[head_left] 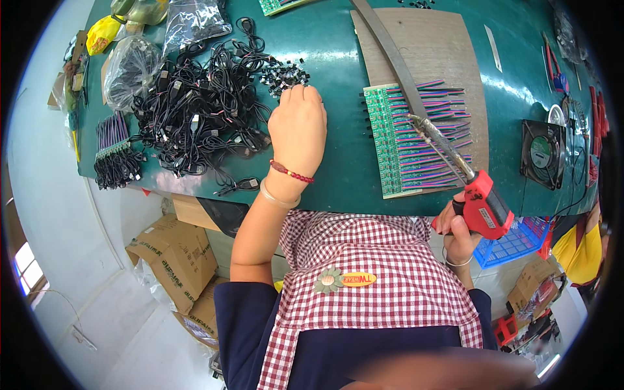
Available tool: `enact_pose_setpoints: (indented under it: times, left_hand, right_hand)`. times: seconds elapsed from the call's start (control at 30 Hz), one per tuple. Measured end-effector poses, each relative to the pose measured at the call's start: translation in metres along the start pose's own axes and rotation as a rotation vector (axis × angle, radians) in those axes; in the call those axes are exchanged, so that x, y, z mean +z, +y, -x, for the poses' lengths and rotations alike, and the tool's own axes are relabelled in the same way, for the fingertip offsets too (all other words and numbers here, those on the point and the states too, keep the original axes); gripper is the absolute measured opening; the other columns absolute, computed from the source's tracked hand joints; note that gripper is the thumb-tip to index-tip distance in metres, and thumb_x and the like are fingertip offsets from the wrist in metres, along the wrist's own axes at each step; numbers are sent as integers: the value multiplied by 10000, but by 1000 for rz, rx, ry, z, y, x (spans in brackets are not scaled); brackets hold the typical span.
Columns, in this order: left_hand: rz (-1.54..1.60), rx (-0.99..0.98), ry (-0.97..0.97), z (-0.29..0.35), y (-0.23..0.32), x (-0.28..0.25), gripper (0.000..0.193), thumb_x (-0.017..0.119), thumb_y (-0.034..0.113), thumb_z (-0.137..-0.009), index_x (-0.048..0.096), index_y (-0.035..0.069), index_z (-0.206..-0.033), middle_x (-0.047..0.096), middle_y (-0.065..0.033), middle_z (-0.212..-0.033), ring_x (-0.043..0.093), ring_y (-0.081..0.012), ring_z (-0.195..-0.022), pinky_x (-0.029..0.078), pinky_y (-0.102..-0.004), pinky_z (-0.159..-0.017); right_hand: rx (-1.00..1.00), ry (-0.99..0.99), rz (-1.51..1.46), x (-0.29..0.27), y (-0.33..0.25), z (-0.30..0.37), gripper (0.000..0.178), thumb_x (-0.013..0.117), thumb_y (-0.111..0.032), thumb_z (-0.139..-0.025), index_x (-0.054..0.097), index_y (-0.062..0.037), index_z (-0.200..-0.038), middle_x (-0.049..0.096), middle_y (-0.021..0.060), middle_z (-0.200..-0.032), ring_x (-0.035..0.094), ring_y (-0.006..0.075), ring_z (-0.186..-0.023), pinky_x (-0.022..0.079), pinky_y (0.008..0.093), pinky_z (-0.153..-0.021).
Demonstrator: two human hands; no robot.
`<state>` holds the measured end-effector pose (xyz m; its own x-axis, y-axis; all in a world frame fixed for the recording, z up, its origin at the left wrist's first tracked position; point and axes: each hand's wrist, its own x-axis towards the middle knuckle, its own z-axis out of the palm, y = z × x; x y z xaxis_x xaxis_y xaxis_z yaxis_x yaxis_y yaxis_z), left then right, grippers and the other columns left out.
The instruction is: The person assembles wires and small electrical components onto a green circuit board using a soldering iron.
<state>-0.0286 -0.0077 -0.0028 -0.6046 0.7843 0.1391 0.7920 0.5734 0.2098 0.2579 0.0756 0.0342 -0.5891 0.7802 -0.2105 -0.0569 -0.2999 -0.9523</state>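
Observation:
My left hand (298,127) reaches to a small heap of tiny black connectors (283,75), its fingers bent and closed. The fingertips are hidden under the hand, so what they pinch cannot be seen. In my right hand (460,231), near the table's front edge, is a red-handled soldering gun (484,201), the fingers wrapped round its grip. Its metal barrel slants up and left over a panel of green circuit boards (383,143), with the tip by a long flat metal bar (393,55). Rows of pink, blue and black wires (435,149) stretch rightward from the boards.
On the green table (338,149) lies a large tangle of black cables (201,110). Farther left are a wired board bundle (114,149) and clear plastic bags (133,71). A brown board (448,45) lies under the panel. At right stand a black fan (543,153) and red-handled pliers (552,65).

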Motion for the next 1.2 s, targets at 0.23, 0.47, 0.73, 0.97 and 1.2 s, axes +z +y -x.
enact_pose_setpoints:
  times: [0.23,0.47,0.73,0.97,1.2]
  left_hand:
    - [-240,18,-24,8,10,5,63,541,45,-756,492,77,-779,526,-58,-761,566,-185,-739,492,-264,-608]
    - [-115,21,-92,3,2,-1,66,545,46,-782,481,28,-782,544,-123,-753,579,-266,-711,493,-346,-602]
    - [603,-119,-193,21,4,-27,103,576,-23,-757,519,-2,-840,584,-83,-743,583,-155,-622,458,-258,-523]
    - [1393,13,-230,56,47,-43,118,615,-40,-757,633,30,-851,612,-96,-858,610,-192,-770,495,-285,-687]
    - [1437,200,-86,69,69,-40,195,672,-53,-665,656,78,-808,539,-61,-896,544,-181,-811,458,-281,-631]
  right_hand:
    - [-38,-23,7,5,-3,-9,345,538,-158,-822,421,28,-1088,414,46,-548,386,115,-456,342,243,-423]
    - [-68,-36,-1,10,-5,-11,348,546,-163,-821,422,28,-1083,410,43,-539,379,112,-450,340,243,-421]
    - [-33,-45,-82,17,-8,-14,373,557,-197,-834,405,16,-1100,419,45,-549,384,116,-453,356,247,-422]
    - [109,-143,-186,51,-10,-23,434,574,-89,-843,384,2,-1223,575,110,-740,562,163,-626,449,261,-571]
    - [223,-289,-133,60,-19,-24,454,584,-16,-828,369,-10,-1228,558,79,-883,546,127,-798,464,262,-698]
